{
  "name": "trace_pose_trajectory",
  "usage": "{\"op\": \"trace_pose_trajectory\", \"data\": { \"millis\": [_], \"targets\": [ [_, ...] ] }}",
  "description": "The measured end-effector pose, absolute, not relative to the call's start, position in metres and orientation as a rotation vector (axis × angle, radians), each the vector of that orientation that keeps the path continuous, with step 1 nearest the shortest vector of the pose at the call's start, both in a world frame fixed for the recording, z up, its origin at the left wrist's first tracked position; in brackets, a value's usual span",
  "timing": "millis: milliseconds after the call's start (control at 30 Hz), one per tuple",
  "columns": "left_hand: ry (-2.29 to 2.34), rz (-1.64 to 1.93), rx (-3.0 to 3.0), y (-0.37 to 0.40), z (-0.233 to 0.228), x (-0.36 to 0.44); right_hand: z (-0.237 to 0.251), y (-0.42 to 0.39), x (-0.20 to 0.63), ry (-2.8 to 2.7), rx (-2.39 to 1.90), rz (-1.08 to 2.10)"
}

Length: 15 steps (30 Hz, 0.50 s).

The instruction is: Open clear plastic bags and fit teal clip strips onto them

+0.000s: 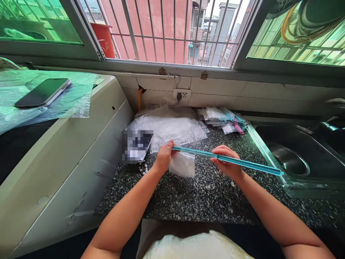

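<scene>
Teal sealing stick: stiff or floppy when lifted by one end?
Probably stiff: the teal sealing stick runs straight past the right hand unsupported. Likely light, being thin; the left hand pinches its end. The small plastic bag under it looks floppy.

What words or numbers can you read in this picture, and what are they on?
None can be read for sure.
Red bucket outside the window: white marks, too small to read.
Blurred patch on the counter: nothing legible.
Phone: dark screen, no text.
Blue strip held by the left hand and right hand: no print visible.
</scene>
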<state>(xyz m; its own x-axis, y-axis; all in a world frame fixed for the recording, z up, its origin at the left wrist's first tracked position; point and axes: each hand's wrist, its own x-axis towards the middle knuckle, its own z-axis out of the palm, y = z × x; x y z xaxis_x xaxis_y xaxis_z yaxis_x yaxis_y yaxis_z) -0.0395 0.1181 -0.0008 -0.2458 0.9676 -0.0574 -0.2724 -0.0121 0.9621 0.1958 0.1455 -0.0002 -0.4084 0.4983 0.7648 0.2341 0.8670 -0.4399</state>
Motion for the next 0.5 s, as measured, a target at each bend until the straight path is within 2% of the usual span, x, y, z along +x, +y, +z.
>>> {"op": "trace_pose_trajectory", "data": {
  "millis": [333,500],
  "targets": [
    [1.188,1.516,0.823,0.1197,-0.0085,-0.0423,0.0007,0.1402,0.1967,-1.951,-0.612,0.295],
    [1.210,1.470,1.135,0.1175,-0.0095,-0.0463,0.0032,0.1417,0.1994,-1.842,-0.680,0.310]
  ]
}}
